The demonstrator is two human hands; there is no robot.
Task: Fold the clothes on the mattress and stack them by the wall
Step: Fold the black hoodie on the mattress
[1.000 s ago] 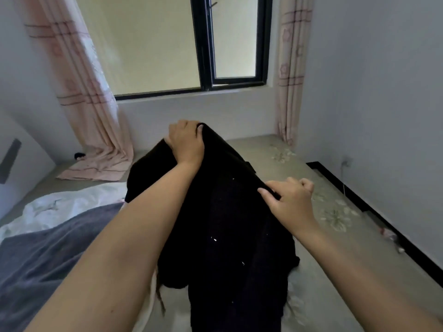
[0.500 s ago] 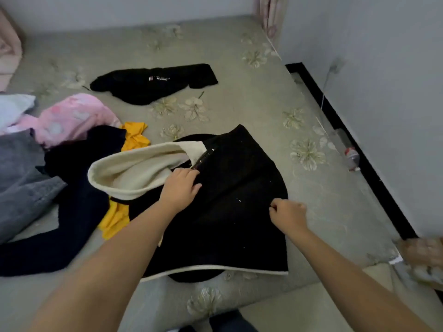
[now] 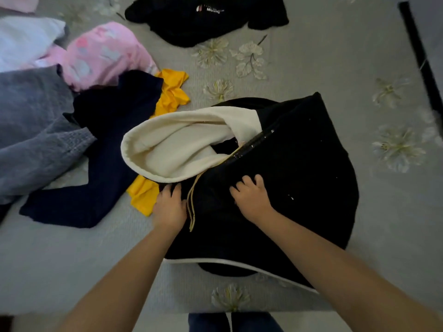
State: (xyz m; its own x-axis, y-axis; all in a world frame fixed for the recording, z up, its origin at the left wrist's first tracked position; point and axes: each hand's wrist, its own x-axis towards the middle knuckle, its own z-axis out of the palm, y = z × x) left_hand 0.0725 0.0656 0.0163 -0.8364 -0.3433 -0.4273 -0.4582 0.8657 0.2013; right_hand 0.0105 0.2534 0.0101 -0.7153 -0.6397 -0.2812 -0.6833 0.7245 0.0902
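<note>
Black hoodie [image 3: 275,188] lies spread on the mattress [image 3: 311,68], centre-right of view, cream-lined hood [image 3: 177,149] flopped open toward 10 o'clock, drawstring trailing toward 6.

Left hand [image 3: 169,209] rests at the garment's left edge below the hood, fingers [image 3: 173,191] fairly straight and flat on the cloth. Right hand [image 3: 251,200] sits on the chest panel, fingers curled down into the fabric; whether they pinch a fold cannot be told.

Step in hand, by judgement: laying out and smoothing this hoodie before its first fold. Task looks early.

Unfolded pile at 9 to 11 o'clock: grey garment [image 3: 31,130], navy garment [image 3: 105,149], yellow garment [image 3: 172,92], pink garment [image 3: 103,53]. Another black garment [image 3: 191,22] with a small logo lies at 12.

Next move likely calls for tucking the hood flat onto the back, then bringing the sides inward. Bulky lining may resist a neat crease.
</note>
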